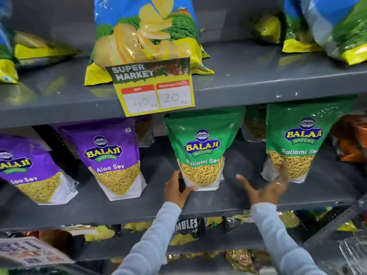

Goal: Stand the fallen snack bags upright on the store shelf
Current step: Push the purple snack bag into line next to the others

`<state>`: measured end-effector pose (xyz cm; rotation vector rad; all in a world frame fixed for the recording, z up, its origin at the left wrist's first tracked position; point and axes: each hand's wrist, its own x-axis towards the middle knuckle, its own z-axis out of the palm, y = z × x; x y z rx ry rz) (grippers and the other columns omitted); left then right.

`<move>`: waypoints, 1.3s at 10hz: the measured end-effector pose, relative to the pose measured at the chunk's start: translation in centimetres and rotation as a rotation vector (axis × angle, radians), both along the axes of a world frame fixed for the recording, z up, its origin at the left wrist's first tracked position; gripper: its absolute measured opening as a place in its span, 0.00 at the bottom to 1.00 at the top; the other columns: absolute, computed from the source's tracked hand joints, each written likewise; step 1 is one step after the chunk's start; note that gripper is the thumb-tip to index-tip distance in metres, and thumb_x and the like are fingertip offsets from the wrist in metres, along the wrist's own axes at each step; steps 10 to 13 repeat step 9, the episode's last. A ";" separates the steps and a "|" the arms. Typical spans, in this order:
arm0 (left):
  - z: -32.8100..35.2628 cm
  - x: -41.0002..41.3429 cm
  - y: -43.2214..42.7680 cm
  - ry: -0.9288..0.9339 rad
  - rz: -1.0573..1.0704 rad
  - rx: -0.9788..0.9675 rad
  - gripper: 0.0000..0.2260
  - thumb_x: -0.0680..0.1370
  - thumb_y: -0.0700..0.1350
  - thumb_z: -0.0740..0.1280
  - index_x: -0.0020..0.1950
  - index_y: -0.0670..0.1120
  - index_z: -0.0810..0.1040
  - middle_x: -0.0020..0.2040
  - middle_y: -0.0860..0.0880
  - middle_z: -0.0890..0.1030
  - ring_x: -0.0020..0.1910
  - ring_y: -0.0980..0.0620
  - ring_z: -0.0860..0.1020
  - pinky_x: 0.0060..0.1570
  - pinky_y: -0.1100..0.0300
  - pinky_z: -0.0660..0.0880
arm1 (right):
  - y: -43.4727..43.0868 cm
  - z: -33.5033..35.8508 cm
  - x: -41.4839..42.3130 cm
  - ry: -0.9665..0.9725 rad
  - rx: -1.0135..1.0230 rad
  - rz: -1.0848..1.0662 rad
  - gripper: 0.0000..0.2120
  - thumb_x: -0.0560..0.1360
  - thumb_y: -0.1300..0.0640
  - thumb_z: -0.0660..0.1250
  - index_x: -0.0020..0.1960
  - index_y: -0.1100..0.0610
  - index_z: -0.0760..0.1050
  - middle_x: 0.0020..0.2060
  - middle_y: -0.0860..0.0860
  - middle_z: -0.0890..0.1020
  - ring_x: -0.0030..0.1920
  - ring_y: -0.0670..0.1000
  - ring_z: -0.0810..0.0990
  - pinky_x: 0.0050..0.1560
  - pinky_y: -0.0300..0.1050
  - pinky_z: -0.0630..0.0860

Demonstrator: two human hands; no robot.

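Middle shelf (139,213) of grey steel store racking, carrying four upright Balaji Wafers pouches: two purple Aloo Sev bags (113,159) at left, a green Ratlami Sev bag (202,149) at centre and a second Ratlami Sev bag (297,139) at right. Left hand (176,190) at the lower left corner of the centre green bag, thumb pressed along its bottom edge and fingers curled behind; right hand (268,187) spread wide and holding nothing, between the two green bags, fingertips blurred over the right bag's lower corner, contact uncertain. Upper shelf (258,80) with blue-and-yellow potato chip bags (147,36) and a yellow price card (156,90) marked 40 and 20.
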<state>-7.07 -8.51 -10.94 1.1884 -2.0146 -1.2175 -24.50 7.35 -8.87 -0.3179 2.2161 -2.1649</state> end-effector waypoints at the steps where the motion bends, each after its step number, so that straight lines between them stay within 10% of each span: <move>1: -0.1 -0.2 -0.1 -0.026 0.005 -0.023 0.29 0.59 0.64 0.73 0.55 0.57 0.69 0.58 0.49 0.82 0.58 0.44 0.78 0.57 0.43 0.76 | 1.8 -0.5 -3.9 0.114 0.367 -0.190 0.70 0.44 0.28 0.71 0.75 0.56 0.43 0.75 0.60 0.50 0.75 0.61 0.49 0.74 0.61 0.51; 3: 0.5 -0.3 0.5 -0.035 0.016 -0.036 0.27 0.60 0.61 0.73 0.55 0.57 0.68 0.57 0.48 0.81 0.58 0.43 0.77 0.59 0.42 0.75 | 1.9 -0.9 -8.6 0.106 0.463 -0.137 0.58 0.56 0.48 0.79 0.74 0.55 0.46 0.75 0.61 0.54 0.74 0.61 0.57 0.74 0.57 0.58; 5: 0.8 -0.4 0.9 -0.026 0.020 -0.036 0.27 0.63 0.55 0.76 0.57 0.55 0.69 0.59 0.46 0.81 0.59 0.42 0.76 0.60 0.42 0.74 | 2.8 -2.1 -8.1 0.176 0.321 -0.270 0.58 0.45 0.47 0.81 0.70 0.52 0.59 0.66 0.59 0.71 0.64 0.61 0.72 0.63 0.60 0.72; 9: 1.5 0.3 1.6 -0.055 -0.031 -0.072 0.35 0.64 0.48 0.78 0.67 0.48 0.66 0.59 0.45 0.80 0.62 0.42 0.75 0.65 0.48 0.70 | 3.8 -0.5 -6.1 0.123 0.528 -0.200 0.71 0.45 0.41 0.80 0.74 0.54 0.40 0.75 0.63 0.49 0.74 0.66 0.48 0.74 0.62 0.50; 13: 1.5 0.3 1.6 -0.055 -0.031 -0.072 0.35 0.64 0.48 0.78 0.67 0.48 0.66 0.59 0.45 0.80 0.62 0.42 0.75 0.65 0.48 0.70 | 3.8 -0.5 -6.1 0.123 0.528 -0.200 0.71 0.45 0.41 0.80 0.74 0.54 0.40 0.75 0.63 0.49 0.74 0.66 0.48 0.74 0.62 0.50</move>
